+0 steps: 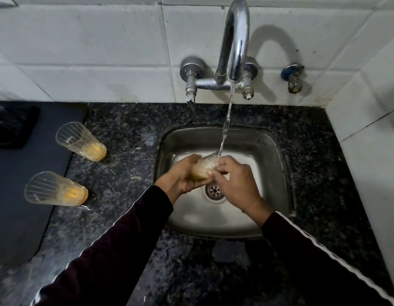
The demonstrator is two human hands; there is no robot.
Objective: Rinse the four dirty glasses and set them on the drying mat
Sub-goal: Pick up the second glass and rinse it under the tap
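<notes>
- Glass point(205, 167) held over the steel sink point(277, 151), tilted, mouth under the water stream point(227, 120) from the chrome tap point(234, 40).
- Left hand point(185, 173) grips its base, fingers curled round it; right hand point(233, 184) pinches the rim end.
- Two ribbed glasses, far one point(81, 141) and near one point(56, 188), with orange residue, stand on the granite worktop point(125, 140) at its left edge beside the dark drying mat point(21, 195).

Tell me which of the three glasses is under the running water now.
The glass held in both hands over the sink, under the tap's stream. The other two glasses stand on the counter, left of the sink.
</notes>
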